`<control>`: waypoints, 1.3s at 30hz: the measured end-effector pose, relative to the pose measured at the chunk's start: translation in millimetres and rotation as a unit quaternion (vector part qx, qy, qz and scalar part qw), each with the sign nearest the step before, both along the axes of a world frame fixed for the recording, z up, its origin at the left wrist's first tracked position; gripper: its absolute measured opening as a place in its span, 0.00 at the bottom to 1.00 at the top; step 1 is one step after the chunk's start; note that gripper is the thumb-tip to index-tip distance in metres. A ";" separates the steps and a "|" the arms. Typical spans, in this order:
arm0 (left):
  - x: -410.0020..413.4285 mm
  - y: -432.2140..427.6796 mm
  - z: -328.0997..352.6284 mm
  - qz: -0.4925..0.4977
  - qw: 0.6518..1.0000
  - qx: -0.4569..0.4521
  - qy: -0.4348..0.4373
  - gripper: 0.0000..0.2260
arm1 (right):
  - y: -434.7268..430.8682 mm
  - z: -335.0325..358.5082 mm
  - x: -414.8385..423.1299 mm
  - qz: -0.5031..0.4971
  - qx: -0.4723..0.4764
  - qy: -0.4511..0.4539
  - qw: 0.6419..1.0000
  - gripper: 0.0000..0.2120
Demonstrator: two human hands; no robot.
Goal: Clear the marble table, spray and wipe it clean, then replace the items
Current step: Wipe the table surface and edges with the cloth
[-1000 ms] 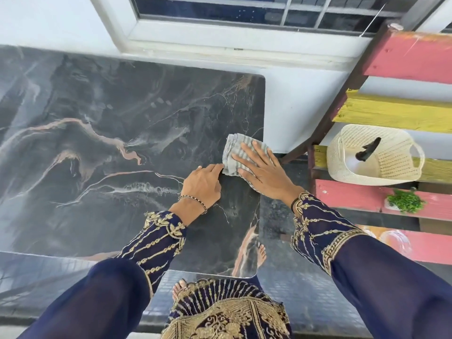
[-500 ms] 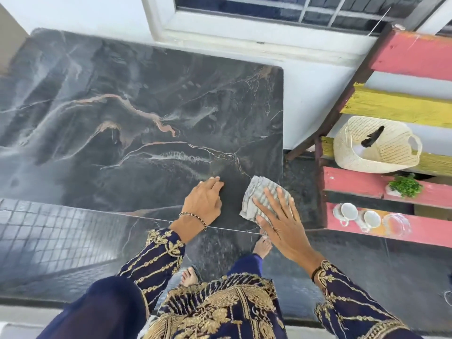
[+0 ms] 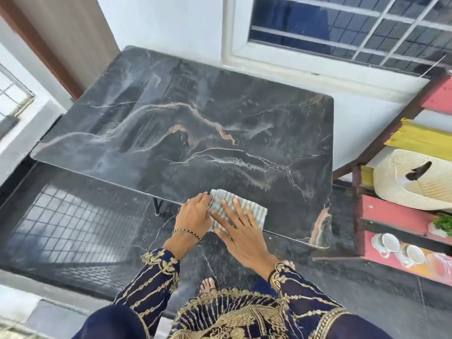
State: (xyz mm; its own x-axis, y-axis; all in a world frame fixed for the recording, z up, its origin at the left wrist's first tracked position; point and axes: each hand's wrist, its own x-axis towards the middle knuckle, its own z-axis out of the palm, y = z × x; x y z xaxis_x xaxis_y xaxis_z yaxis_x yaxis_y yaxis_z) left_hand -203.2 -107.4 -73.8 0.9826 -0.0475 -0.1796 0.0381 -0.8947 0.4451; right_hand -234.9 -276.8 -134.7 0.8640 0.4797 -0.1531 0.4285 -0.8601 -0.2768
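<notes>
The marble table is standing against the white wall under the window, its dark top bare apart from a striped grey cloth lying at the table's near edge. The right hand is pressing flat on the cloth, fingers spread apart. The left hand is resting at the cloth's left side, its fingertips pinching the cloth's edge. To the right of the table, a painted shelf is holding a woven basket and white cups.
</notes>
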 end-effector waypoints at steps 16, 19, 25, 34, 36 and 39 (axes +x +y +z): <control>25.7 51.2 26.7 0.289 0.931 -0.221 -0.007 0.12 | 19.3 92.9 65.3 -0.316 0.561 0.472 0.603 0.22; 45.4 10.3 30.8 0.231 0.932 -0.272 0.058 0.15 | -20.2 106.2 70.2 -0.365 0.604 0.456 0.542 0.19; 79.4 -95.3 49.9 0.152 0.856 -0.467 0.160 0.09 | -115.2 111.1 89.7 -0.435 0.624 0.379 0.527 0.20; 131.5 -284.9 38.2 0.103 0.886 -0.420 0.166 0.11 | -294.9 96.1 119.7 -0.445 0.404 0.231 0.765 0.16; 145.9 -342.6 28.1 0.094 0.880 -0.420 0.200 0.11 | -342.9 89.8 129.4 -0.432 0.284 0.166 0.839 0.25; 165.2 -420.9 12.7 0.077 0.870 -0.415 0.255 0.15 | -412.7 75.5 145.6 -0.447 0.236 0.095 0.858 0.26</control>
State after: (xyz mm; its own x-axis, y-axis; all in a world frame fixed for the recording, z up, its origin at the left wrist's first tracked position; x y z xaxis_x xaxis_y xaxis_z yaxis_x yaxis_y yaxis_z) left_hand -38.0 -528.2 -61.1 0.7908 -0.2430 -0.5617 0.5118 -0.2407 0.8247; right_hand -89.3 -689.5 -59.2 0.9002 -0.3138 -0.3020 -0.4343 -0.5944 -0.6768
